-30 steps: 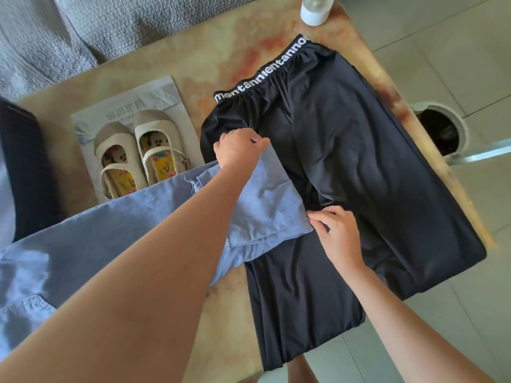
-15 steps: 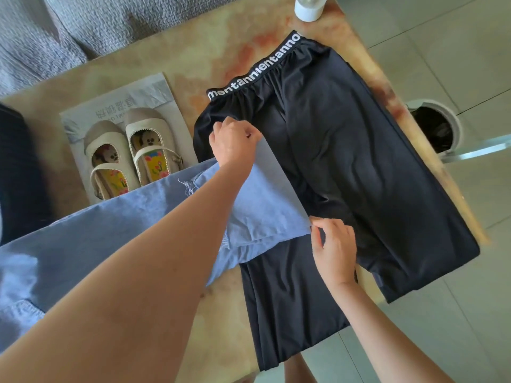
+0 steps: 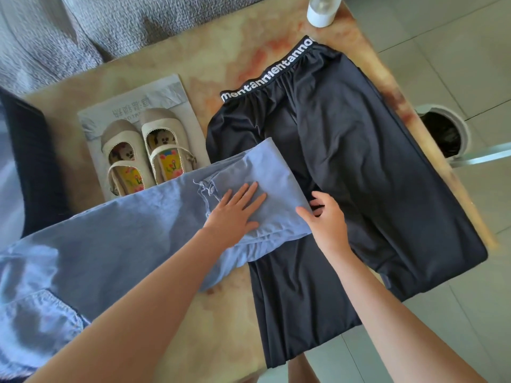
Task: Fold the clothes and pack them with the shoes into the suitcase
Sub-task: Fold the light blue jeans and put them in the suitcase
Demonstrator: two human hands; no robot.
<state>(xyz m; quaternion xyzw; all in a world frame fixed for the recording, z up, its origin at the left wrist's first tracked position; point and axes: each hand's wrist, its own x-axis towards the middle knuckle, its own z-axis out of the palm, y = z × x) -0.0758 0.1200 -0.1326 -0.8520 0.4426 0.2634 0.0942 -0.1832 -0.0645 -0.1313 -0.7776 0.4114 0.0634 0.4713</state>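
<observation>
L hand (image 3: 235, 214) presses jeans (image 3: 124, 239); R hand (image 3: 326, 217) at edge.

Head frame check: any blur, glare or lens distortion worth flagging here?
Head view: centre sharp, waistband lettering readable; head view: blue garment turns soft and washed-out at lower left; head view: wide-angle stretch enlarges the left forearm near the bottom edge.

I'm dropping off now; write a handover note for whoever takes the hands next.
Left hand: open, pressing flat on the folded-back end of the blue jeans.
Right hand: open, thumb at the fold's edge.
Black trousers: spread unfolded on the table, partly under the jeans.
Shoes: on a paper beside the jeans, not packed.
Done: first fold of the jeans' leg end.
Left: finish folding both garments, pack them with the shoes; suitcase not clearly in view.
</observation>
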